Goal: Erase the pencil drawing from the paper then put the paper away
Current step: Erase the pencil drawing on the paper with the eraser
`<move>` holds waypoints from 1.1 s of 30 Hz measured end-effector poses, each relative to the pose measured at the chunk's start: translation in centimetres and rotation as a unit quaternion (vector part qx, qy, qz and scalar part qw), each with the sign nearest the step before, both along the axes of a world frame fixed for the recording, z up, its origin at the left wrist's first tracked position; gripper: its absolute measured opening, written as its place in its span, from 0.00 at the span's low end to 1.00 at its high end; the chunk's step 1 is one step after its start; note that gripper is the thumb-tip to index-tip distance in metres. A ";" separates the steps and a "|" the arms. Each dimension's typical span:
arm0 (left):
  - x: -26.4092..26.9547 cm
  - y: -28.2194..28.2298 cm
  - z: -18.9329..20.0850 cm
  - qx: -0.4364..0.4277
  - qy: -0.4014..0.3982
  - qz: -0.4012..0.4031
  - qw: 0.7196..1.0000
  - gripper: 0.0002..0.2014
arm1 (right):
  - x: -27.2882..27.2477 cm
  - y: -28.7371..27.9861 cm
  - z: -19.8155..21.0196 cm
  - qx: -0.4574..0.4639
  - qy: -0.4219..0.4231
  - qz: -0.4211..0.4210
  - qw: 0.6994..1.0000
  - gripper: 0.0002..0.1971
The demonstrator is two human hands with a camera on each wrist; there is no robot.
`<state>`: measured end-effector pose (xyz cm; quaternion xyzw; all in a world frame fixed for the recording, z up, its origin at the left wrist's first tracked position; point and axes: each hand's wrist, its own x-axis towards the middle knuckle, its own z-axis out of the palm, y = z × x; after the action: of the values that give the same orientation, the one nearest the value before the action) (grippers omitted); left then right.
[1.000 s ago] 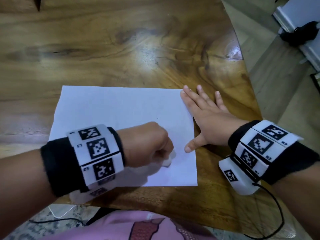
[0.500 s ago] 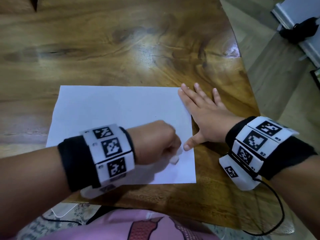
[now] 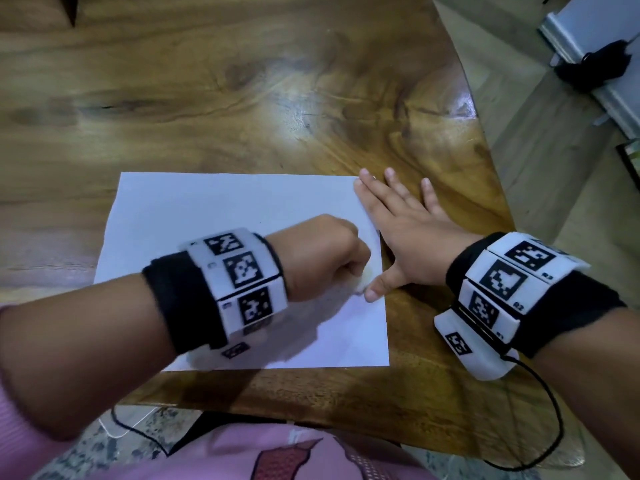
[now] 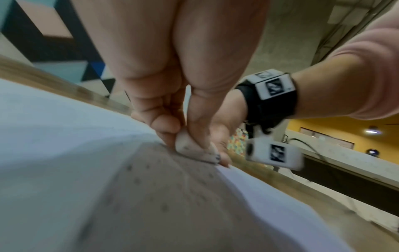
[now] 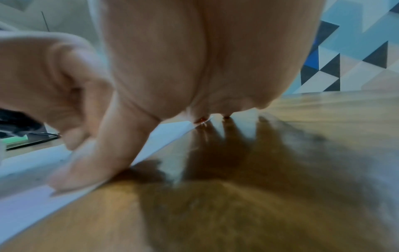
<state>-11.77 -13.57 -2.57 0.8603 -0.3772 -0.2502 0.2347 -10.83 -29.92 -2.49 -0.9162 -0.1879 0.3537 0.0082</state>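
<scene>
2 hands are sharing the work: our left hand (image 3: 322, 258) is pinching the eraser (image 4: 192, 148) against the paper (image 3: 214, 209) near its 3 o'clock edge, while our right hand (image 3: 405, 237) is lying flat with fingers spread, pinning that edge to the table (image 3: 242, 81). The sheet's long axis is running 9 to 3, with remaining paper lying toward 9 o'clock of the eraser.

1 paper (image 3: 214, 209), 1 eraser (image 4: 190, 148), 1 wooden table (image 3: 242, 81), 2 hands, 2 marker wristbands.
</scene>
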 end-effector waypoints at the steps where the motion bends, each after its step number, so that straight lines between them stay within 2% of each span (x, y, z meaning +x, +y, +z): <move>1: 0.2 -0.1 -0.2 0.000 -0.006 0.008 1.000 0.06 | 0.0 0.0 0.0 -0.001 0.001 -0.001 1.000 0.73; 5: -2.3 2.2 -1.1 0.002 0.025 0.006 1.000 0.08 | 0.1 0.0 0.0 -0.012 0.000 0.000 1.000 0.73; 6: -2.9 3.0 -1.2 0.029 0.006 -0.026 0.999 0.08 | 0.1 0.0 0.0 -0.013 0.000 0.001 1.000 0.73; 8: -2.9 3.9 -0.8 0.065 0.029 -0.071 0.995 0.07 | 0.0 0.0 0.0 -0.012 -0.001 0.001 1.000 0.73; 10: -1.1 3.6 -0.4 0.031 0.033 0.009 0.999 0.07 | 0.0 0.1 0.0 -0.012 -0.002 0.000 1.000 0.73; 13: 2.5 1.2 0.3 0.003 -0.039 0.075 0.996 0.07 | 0.0 0.2 0.0 -0.011 0.000 -0.002 1.000 0.73; 16: 3.8 -1.1 0.1 0.028 -0.045 0.091 0.994 0.07 | 0.1 0.1 0.0 -0.008 0.003 0.000 1.000 0.73; 18: 2.6 -0.7 -0.1 0.023 -0.041 0.068 0.997 0.05 | 0.1 0.0 0.0 -0.006 0.002 -0.001 1.000 0.73; 20: 0.3 1.0 -0.6 0.005 -0.026 0.003 1.000 0.07 | 0.1 0.0 0.0 -0.005 0.001 0.000 1.000 0.73; 23: -1.7 2.8 -0.8 0.037 0.043 -0.060 0.997 0.04 | 0.1 0.0 0.0 -0.005 0.001 -0.001 1.000 0.73; 24: -1.3 2.8 -0.8 0.032 0.041 -0.055 0.997 0.03 | 0.1 0.0 0.0 -0.006 0.001 -0.001 1.000 0.73; 26: 0.6 1.9 -0.6 0.012 -0.016 -0.021 1.000 0.04 | 0.1 0.1 0.0 -0.009 0.001 -0.001 1.000 0.73; 29: 3.1 0.8 -0.3 0.032 -0.062 0.044 0.997 0.05 | 0.0 0.1 0.1 -0.016 0.004 -0.001 1.000 0.73; 33: -0.4 3.1 -0.6 -0.024 -0.036 -0.027 0.999 0.07 | 0.1 0.2 0.1 -0.017 0.008 -0.006 1.000 0.73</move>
<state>-12.13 -10.42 -3.15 0.8525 -0.4143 -0.2161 0.2342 -10.71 -29.73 -2.35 -0.9145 -0.1762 0.3641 -0.0038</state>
